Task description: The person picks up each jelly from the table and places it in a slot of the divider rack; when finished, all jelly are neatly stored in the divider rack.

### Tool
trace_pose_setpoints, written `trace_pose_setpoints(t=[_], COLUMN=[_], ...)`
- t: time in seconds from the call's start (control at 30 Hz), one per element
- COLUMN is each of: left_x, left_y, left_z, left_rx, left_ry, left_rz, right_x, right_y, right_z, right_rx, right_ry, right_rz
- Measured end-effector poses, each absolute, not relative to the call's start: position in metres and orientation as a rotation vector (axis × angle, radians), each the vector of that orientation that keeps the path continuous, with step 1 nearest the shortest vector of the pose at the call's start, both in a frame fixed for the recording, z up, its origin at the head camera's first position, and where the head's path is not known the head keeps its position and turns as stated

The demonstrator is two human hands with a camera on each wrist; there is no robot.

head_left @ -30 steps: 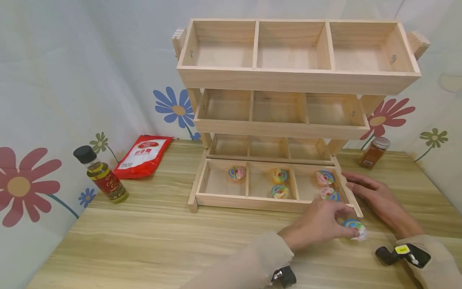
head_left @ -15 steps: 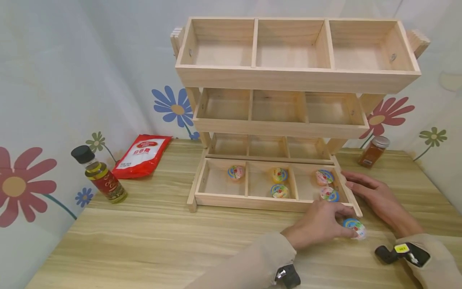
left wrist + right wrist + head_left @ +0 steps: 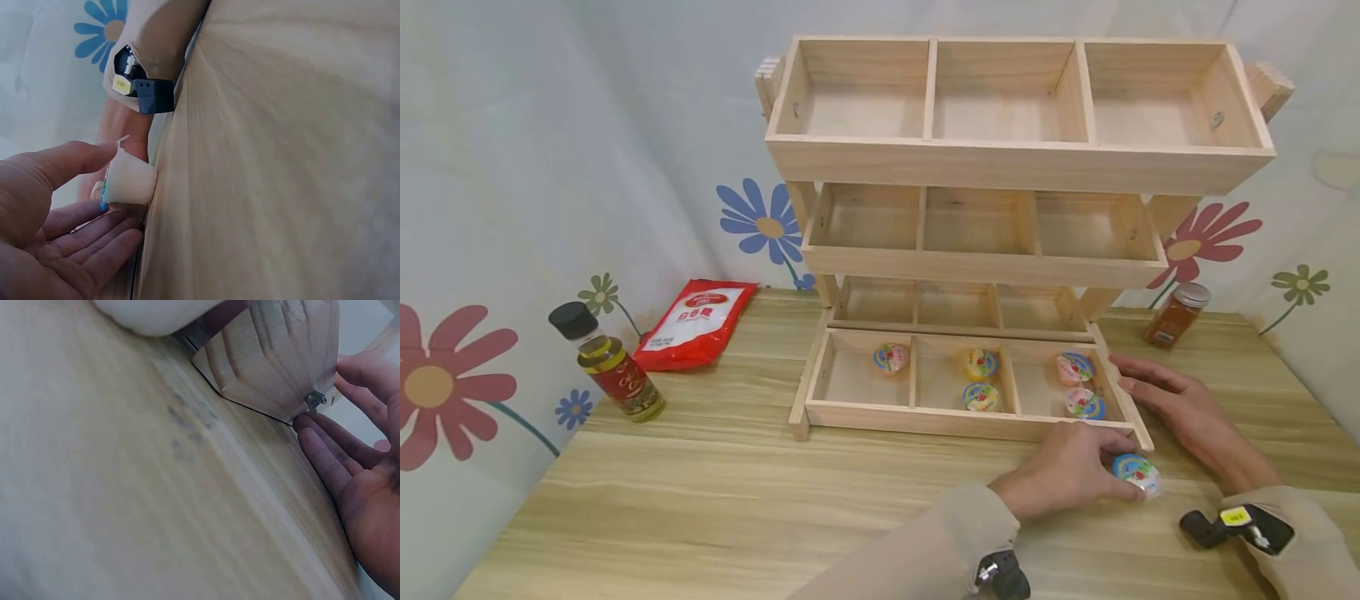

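In the head view, my left hand (image 3: 1071, 471) has thumb and fingers at the rim of a white jelly cup (image 3: 1137, 475) with a blue patterned lid, in front of the rack's right foot. The left wrist view shows the cup's (image 3: 131, 180) base at the tabletop, its lid edge between thumb and index finger. My right hand (image 3: 1183, 412) lies along the right side of the wooden rack (image 3: 925, 423), fingers extended and touching its end. Inside the lowest tray are a pink jelly cup (image 3: 891, 358) at left, two yellow ones (image 3: 981, 397) mid-tray and two more (image 3: 1075, 367) at right.
Left of the rack stand an oil bottle (image 3: 621, 375) with a black cap and a red and white bag (image 3: 696, 325). Behind my right hand is a spice jar (image 3: 1177, 315). The rack's upper trays (image 3: 1022, 167) rise over the lowest one.
My left thumb has slipped back from over the jelly cup's lid to its near edge, and the left wrist has shifted slightly right. The right hand stays put.
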State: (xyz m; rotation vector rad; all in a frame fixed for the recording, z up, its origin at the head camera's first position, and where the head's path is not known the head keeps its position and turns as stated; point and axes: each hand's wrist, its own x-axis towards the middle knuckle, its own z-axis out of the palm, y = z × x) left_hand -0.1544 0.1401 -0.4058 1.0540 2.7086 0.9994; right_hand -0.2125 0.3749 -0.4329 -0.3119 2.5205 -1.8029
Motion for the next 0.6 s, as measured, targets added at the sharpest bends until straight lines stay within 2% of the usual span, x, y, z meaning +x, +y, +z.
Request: trace_pose_setpoints(t=[0.6], left_x=[-0.1531], left_y=[0.1424], left_z=[-0.4063], left_rx=[0.939], left_ry=[2.639], left_rz=[1.085], right_x=[-0.2129], right_y=[0.3743], right_z=[-0.4334], right_rx=[-0.367], right_ry=[2.449], right_rz=[-1.891])
